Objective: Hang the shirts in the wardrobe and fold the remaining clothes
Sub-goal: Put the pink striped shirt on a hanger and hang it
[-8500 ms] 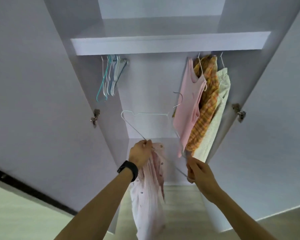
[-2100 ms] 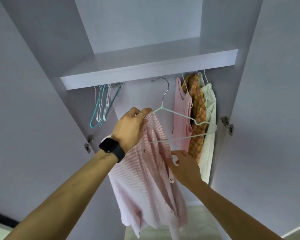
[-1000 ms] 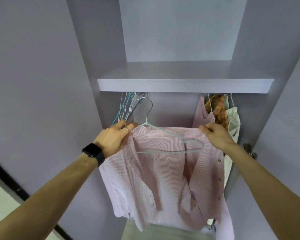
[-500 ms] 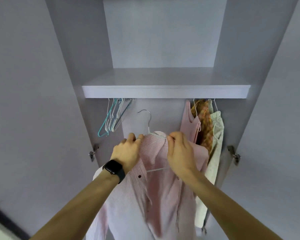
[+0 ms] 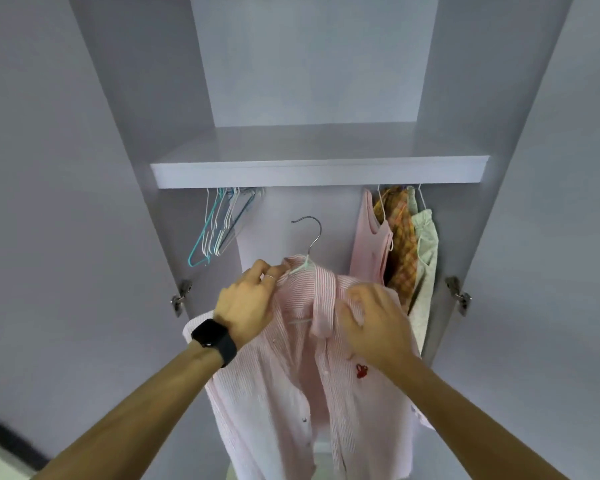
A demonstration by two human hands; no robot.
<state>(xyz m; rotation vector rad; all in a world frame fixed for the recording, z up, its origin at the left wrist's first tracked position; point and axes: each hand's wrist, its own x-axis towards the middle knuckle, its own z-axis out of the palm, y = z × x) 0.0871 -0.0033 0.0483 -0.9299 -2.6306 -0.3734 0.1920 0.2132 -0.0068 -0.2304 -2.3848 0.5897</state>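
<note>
A pink striped shirt (image 5: 291, 386) with a small red emblem hangs on a pale wire hanger (image 5: 309, 237) whose metal hook stands free in the air below the wardrobe shelf (image 5: 319, 169). My left hand (image 5: 248, 303), with a black watch on its wrist, grips the shirt's left shoulder at the collar. My right hand (image 5: 374, 323) lies on the shirt's right shoulder, pinching the cloth. The hanging rail is hidden behind the shelf's front edge.
Several empty wire hangers (image 5: 219, 226) hang at the left under the shelf. At the right hang a pink tank top (image 5: 369, 244), an orange plaid garment (image 5: 400, 240) and a pale green garment (image 5: 425, 258). Both wardrobe doors stand open, with hinges (image 5: 181, 296) on the side walls.
My right hand has slid from the collar out over the shirt's right shoulder. The shirt front now hangs flatter and its red emblem shows. The hanger's hook is still off the rail.
</note>
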